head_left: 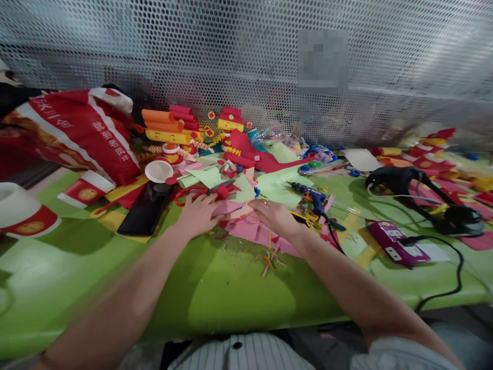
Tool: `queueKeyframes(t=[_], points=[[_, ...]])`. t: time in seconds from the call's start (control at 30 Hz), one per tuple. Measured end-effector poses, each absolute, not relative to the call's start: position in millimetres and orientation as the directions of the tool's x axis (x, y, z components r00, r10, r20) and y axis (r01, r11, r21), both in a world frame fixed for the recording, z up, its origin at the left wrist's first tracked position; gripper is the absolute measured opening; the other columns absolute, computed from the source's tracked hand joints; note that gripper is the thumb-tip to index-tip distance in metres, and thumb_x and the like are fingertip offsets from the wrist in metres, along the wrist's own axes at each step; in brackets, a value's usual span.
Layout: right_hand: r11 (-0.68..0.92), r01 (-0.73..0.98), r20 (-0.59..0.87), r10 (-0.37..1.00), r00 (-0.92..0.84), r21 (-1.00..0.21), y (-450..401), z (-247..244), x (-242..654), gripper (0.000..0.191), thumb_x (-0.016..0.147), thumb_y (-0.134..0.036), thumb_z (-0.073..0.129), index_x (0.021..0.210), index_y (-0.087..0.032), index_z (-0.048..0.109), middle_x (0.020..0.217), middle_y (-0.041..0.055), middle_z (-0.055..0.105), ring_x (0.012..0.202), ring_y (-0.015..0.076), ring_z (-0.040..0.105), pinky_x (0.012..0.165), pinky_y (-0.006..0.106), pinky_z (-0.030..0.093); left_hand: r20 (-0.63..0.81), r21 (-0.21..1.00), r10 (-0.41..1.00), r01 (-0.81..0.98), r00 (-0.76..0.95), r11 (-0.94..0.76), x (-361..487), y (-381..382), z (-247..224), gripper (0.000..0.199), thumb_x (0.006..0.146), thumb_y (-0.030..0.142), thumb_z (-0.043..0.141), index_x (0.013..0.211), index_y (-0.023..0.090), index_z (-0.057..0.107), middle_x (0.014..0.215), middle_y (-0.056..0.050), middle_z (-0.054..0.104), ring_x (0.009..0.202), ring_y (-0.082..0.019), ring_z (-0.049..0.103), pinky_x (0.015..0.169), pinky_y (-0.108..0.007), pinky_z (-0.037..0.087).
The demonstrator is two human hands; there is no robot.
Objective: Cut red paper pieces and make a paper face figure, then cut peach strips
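My left hand rests on the paper pile, its thumb and fingers closed on the edge of a pink paper piece. Just behind those fingers lie scissors with red-orange handles, their blades partly covered by scraps. Opposite, my right hand has its fingers together on a pale pink paper strip; its thumb is hidden. Beneath both hands spreads a larger pink sheet. A blue glue gun lies right of my right hand, and pale green paper is behind it.
Left are a black phone, paper cups and a red bag. Paper figures stand at the back before a perforated metal screen. A purple box with a cable and a black headband device sit right.
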State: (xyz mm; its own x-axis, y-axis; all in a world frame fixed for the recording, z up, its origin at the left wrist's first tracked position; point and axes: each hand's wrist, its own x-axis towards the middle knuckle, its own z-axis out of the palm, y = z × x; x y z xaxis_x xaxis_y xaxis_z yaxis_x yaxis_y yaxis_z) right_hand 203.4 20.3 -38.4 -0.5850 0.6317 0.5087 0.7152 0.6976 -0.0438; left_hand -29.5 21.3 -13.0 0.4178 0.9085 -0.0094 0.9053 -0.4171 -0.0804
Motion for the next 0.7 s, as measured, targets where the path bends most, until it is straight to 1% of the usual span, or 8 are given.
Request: queueKeyframes(t=[0.1, 0.2, 0.3, 0.43, 0.5, 0.57, 0.63, 0.7], points=[[0.684, 0.728, 0.453, 0.665, -0.594, -0.048, 20.3, -38.1, 202.4, 0.022, 0.085, -0.009, 0.044, 0.091, -0.018, 0.063, 0.102, 0.0078, 0.07, 0.085, 0.0163, 0.067, 0.076, 0.028, 0.054, 0.002, -0.091, 0.902, 0.898, 0.432, -0.43, -27.6, 20.9, -14.7, 0.053, 0.086, 0.057, 0.037, 0.128, 0.027, 0.051, 0.139, -0.008, 0.046, 0.123, -0.032, 0.043, 0.101, -0.054, 0.025], [0.67, 0.74, 0.42, 0.688, -0.592, -0.053, 21.1, -37.6, 203.0, 0.02, 0.084, -0.008, 0.045, 0.085, -0.018, 0.063, 0.103, 0.008, 0.07, 0.086, 0.0168, 0.067, 0.077, 0.029, 0.054, 0.018, -0.099, 0.903, 0.9, 0.428, -0.425, -27.5, 22.3, -16.2, 0.046, 0.089, 0.051, 0.036, 0.125, 0.028, 0.053, 0.137, -0.007, 0.049, 0.12, -0.029, 0.046, 0.1, -0.052, 0.028], [0.656, 0.753, 0.424, 0.7, -0.575, -0.06, 21.6, -37.0, 204.2, 0.02, 0.084, -0.008, 0.045, 0.084, -0.018, 0.062, 0.104, 0.0086, 0.069, 0.086, 0.017, 0.067, 0.077, 0.029, 0.054, 0.021, -0.096, 0.91, 0.907, 0.413, -0.409, -28.7, 24.8, -16.6, 0.043, 0.092, 0.045, 0.033, 0.126, 0.028, 0.052, 0.136, -0.006, 0.05, 0.118, -0.028, 0.047, 0.098, -0.051, 0.031], [0.658, 0.75, 0.442, 0.694, -0.569, -0.068, 22.5, -36.9, 206.3, 0.018, 0.084, -0.01, 0.045, 0.087, -0.018, 0.061, 0.104, 0.0089, 0.069, 0.086, 0.0173, 0.067, 0.076, 0.029, 0.054, 0.001, -0.095, 0.926, 0.922, 0.378, -0.376, -31.9, 27.2, -14.4, 0.043, 0.092, 0.041, 0.031, 0.127, 0.025, 0.051, 0.138, -0.005, 0.047, 0.118, -0.03, 0.046, 0.093, -0.052, 0.036], [0.663, 0.745, 0.455, 0.686, -0.568, -0.071, 23.5, -37.2, 207.7, 0.018, 0.084, -0.01, 0.045, 0.088, -0.018, 0.061, 0.104, 0.0083, 0.069, 0.086, 0.017, 0.067, 0.076, 0.028, 0.054, -0.003, -0.094, 0.931, 0.926, 0.366, -0.365, -33.9, 27.4, -12.6, 0.045, 0.092, 0.042, 0.03, 0.129, 0.025, 0.05, 0.14, -0.005, 0.045, 0.118, -0.032, 0.046, 0.092, -0.053, 0.037], [0.667, 0.741, 0.468, 0.679, -0.565, -0.074, 24.4, -37.5, 208.9, 0.019, 0.083, -0.01, 0.045, 0.087, -0.019, 0.061, 0.103, 0.0073, 0.069, 0.087, 0.0165, 0.067, 0.076, 0.028, 0.053, -0.01, -0.088, 0.93, 0.926, 0.367, -0.366, -35.7, 26.8, -10.9, 0.048, 0.091, 0.047, 0.03, 0.132, 0.026, 0.047, 0.141, -0.007, 0.043, 0.12, -0.032, 0.044, 0.095, -0.056, 0.033], [0.673, 0.736, 0.483, 0.67, -0.564, -0.073, 24.9, -37.5, 209.7, 0.019, 0.083, -0.01, 0.044, 0.086, -0.019, 0.06, 0.103, 0.0069, 0.07, 0.087, 0.0165, 0.067, 0.077, 0.028, 0.053, -0.007, -0.082, 0.924, 0.921, 0.382, -0.381, -36.8, 25.5, -9.6, 0.053, 0.089, 0.054, 0.033, 0.133, 0.027, 0.045, 0.141, -0.008, 0.043, 0.124, -0.032, 0.041, 0.101, -0.061, 0.024], [0.678, 0.732, 0.493, 0.662, -0.565, -0.072, 24.8, -37.5, 209.9, 0.019, 0.083, -0.01, 0.044, 0.085, -0.019, 0.061, 0.103, 0.0072, 0.07, 0.085, 0.0166, 0.067, 0.076, 0.028, 0.054, 0.012, -0.075, 0.911, 0.909, 0.412, -0.411, -37.2, 24.4, -8.9, 0.055, 0.085, 0.059, 0.037, 0.131, 0.03, 0.047, 0.139, -0.008, 0.046, 0.128, -0.031, 0.036, 0.104, -0.062, 0.013]])
